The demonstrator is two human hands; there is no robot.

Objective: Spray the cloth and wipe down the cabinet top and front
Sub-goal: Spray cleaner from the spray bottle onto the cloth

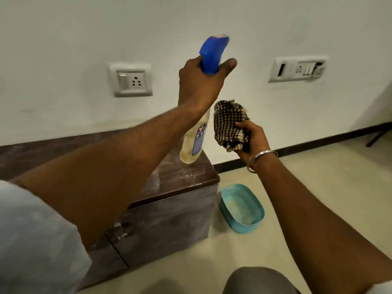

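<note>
My left hand point(199, 85) grips the neck of a spray bottle point(194, 143) with a blue trigger head and a pale yellow body. The bottle hangs just above the right end of the dark brown cabinet top point(180, 175). My right hand point(251, 141) holds a bunched brown-and-white checked cloth point(230, 122) close to the right of the bottle. A steel bangle sits on that wrist. The cabinet front point(165, 228) with its doors and small metal handles shows below my left forearm.
A light blue plastic tub point(241, 209) lies on the beige floor right of the cabinet. Two switch-and-socket plates point(131, 79) point(297, 68) are on the white wall behind. A dark skirting runs along the wall. My knee shows at the bottom edge.
</note>
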